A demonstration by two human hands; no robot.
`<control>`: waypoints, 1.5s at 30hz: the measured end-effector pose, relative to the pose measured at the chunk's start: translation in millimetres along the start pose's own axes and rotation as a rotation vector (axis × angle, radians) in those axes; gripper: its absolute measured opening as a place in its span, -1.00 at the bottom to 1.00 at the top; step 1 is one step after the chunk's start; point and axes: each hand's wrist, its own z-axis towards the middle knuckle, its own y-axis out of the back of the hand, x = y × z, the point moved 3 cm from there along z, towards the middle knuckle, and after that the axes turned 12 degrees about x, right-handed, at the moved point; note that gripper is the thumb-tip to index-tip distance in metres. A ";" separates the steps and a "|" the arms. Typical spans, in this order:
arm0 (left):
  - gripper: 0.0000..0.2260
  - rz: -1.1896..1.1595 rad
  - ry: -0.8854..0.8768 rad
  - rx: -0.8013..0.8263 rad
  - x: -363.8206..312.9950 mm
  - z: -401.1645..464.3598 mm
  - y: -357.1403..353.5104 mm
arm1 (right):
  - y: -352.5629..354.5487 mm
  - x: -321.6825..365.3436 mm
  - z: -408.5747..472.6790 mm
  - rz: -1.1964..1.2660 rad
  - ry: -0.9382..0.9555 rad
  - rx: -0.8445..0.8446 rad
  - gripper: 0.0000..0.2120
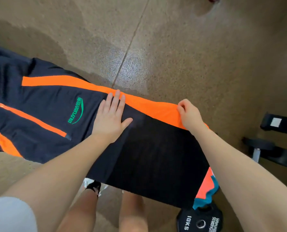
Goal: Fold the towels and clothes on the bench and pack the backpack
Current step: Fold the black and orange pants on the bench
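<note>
Garment folding in progress, judged from the layout

- Dark garment (44,104) with orange stripes and green logo: spread lengthwise along the bench, which lies almost wholly hidden beneath it; near portion doubled over as a plain black panel
- Left hand (111,117): flat, fingers straight and together, palm pressing the cloth near the middle; likely placed as an anchor so the fabric cannot slide while the other side is worked
- Right hand (188,114): fingers curled, pinching the orange edge (156,108) at the far side; grip suited to pulling the hem taut or lifting it for a fold
- Orange and teal cloth (206,188): hanging at the right end, partly under the black panel
- Weight plate (200,220) marked 10KG: on the floor below
- Backpack: not in view
</note>
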 end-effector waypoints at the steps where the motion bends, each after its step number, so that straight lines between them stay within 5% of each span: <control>1: -0.30 0.005 0.006 -0.016 1.3 6.3 3.9 | 7.2 4.6 6.8 0.008 0.021 -0.055 -0.85; 6: -0.32 0.008 0.044 -0.082 6.6 34.3 21.0 | 29.7 25.1 42.4 -0.168 0.087 -0.240 -0.81; 10: -0.37 -0.135 -0.139 -0.027 12.3 20.3 30.5 | 3.5 19.6 22.2 -0.379 -0.028 -0.196 -0.65; 13: -0.40 -0.142 -0.176 -0.038 31.6 -14.7 32.1 | -39.3 44.1 -22.9 -0.394 0.215 -0.190 -0.57; 18: -0.51 -0.140 0.065 -0.057 98.5 -83.4 19.6 | -118.1 120.3 -77.8 -0.515 0.575 0.041 -0.57; 22: -0.58 -0.213 0.240 -0.074 164.9 -121.3 11.7 | -176.7 160.5 -102.1 -0.563 0.623 0.180 -0.58; 26: -0.47 -0.397 0.467 -0.113 219.6 -139.1 3.7 | -226.6 186.5 -115.1 -0.505 0.387 0.117 -0.53; 32: -0.49 -0.549 0.541 -0.213 257.0 -137.4 4.9 | -269.5 196.8 -134.5 0.059 -0.095 -0.120 -0.53; 35: -0.75 -0.547 0.531 -0.187 266.2 -134.2 14.3 | -284.2 197.1 -143.9 0.003 -0.120 -0.098 -0.51; 38: -0.86 -0.534 0.369 -0.327 278.2 -148.5 28.9 | -294.7 199.0 -153.4 -0.064 -0.113 -0.064 -0.54; 45: -0.66 -0.796 0.318 -0.548 307.8 -186.5 23.8 | -316.6 197.7 -178.0 -0.149 -0.090 -0.007 -0.51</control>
